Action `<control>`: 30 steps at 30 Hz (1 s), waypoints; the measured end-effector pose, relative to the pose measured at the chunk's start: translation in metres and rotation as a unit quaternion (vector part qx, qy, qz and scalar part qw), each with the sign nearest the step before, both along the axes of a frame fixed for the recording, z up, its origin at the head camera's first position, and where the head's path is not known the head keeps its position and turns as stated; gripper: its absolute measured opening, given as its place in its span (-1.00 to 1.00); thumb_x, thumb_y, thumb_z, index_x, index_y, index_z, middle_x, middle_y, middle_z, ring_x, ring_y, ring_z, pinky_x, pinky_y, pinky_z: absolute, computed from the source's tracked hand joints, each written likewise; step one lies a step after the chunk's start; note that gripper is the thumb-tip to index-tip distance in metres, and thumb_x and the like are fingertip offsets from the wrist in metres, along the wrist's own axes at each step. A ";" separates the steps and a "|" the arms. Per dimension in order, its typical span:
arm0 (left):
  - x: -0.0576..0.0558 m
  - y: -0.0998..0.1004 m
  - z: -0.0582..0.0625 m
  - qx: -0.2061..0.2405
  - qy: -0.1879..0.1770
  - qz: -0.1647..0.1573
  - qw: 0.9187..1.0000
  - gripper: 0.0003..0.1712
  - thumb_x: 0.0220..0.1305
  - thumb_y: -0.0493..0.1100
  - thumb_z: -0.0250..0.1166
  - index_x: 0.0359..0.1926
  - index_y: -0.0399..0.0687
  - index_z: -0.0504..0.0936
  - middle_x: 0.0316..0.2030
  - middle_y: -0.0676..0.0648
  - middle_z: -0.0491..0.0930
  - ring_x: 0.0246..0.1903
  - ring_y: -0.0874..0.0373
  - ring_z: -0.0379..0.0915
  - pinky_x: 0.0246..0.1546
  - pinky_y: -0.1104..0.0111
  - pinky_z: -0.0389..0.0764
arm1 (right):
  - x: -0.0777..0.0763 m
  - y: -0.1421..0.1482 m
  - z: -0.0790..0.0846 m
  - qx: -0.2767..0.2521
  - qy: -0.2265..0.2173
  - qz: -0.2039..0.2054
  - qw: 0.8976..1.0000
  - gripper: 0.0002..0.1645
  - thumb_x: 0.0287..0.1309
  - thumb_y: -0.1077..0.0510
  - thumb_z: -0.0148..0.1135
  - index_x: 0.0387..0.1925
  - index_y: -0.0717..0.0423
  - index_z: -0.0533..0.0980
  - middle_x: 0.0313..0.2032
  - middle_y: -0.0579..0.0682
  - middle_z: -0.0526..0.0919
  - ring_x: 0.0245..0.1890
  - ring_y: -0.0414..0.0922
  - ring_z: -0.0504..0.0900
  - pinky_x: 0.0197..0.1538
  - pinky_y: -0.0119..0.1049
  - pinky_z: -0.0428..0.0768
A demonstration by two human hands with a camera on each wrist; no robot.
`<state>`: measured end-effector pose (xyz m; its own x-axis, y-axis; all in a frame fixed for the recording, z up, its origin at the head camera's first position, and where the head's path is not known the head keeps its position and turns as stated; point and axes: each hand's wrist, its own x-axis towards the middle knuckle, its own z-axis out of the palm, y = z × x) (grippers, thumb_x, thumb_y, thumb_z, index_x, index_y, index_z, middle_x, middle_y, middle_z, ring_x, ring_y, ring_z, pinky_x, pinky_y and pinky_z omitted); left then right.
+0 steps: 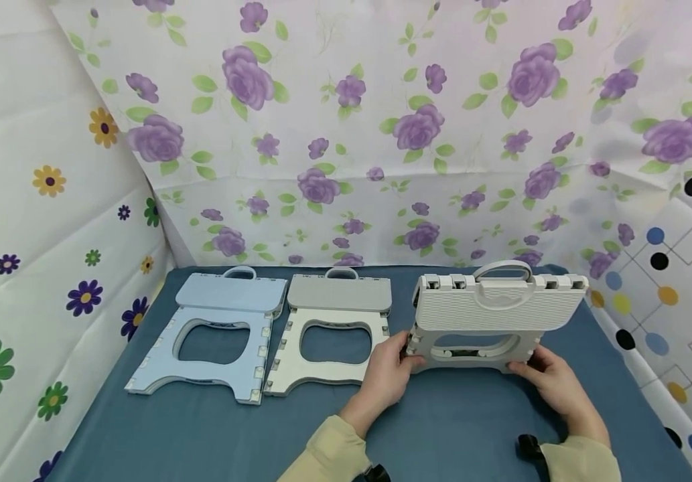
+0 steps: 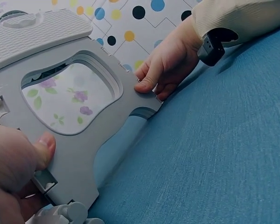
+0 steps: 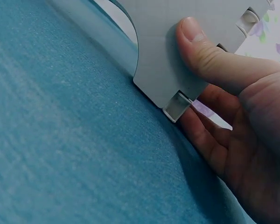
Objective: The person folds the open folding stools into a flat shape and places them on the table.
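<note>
A light grey folding stool (image 1: 500, 304), folded nearly flat, is held tilted up at the right of the head view, its carry handle at the top. My left hand (image 1: 386, 369) grips the lower left corner of its legs, the thumb (image 2: 45, 148) lying on the front face in the left wrist view. At the opposite lower corner my right hand (image 1: 553, 385) pinches the leg edge, with the thumb (image 3: 193, 39) in front and fingers behind. In the right wrist view, the corner of the leg panel (image 3: 156, 77) sits right at the blue cloth.
A pale blue folding stool (image 1: 213, 345) lies folded at the left. Beside it lies a cream folding stool (image 1: 327, 348) with a grey top, near my left hand. Blue cloth (image 1: 442, 428) covers the table. Flowered sheeting (image 1: 376, 134) hangs behind, and dotted sheeting (image 1: 683, 288) at the right.
</note>
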<state>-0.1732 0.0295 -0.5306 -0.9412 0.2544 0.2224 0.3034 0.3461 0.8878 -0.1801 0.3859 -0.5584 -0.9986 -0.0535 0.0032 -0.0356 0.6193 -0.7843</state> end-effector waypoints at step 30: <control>0.010 -0.004 0.029 0.122 -0.112 -0.007 0.986 -0.55 0.53 -0.14 0.39 0.32 -0.19 0.60 0.00 0.00 0.75 -0.09 0.29 0.66 -0.07 0.35 0.67 | 0.006 0.009 0.048 0.001 -0.051 0.061 0.997 -0.25 0.56 -0.04 0.30 0.49 0.38 0.36 0.19 0.27 0.66 -0.11 -0.28 0.69 -0.14 -0.28 0.70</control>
<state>-0.1631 0.0256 -0.5013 -0.9703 0.2330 0.0655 0.0936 0.1116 0.9893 -0.1741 0.3952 -0.5106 -0.9797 -0.1753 -0.0973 -0.0322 0.6167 -0.7866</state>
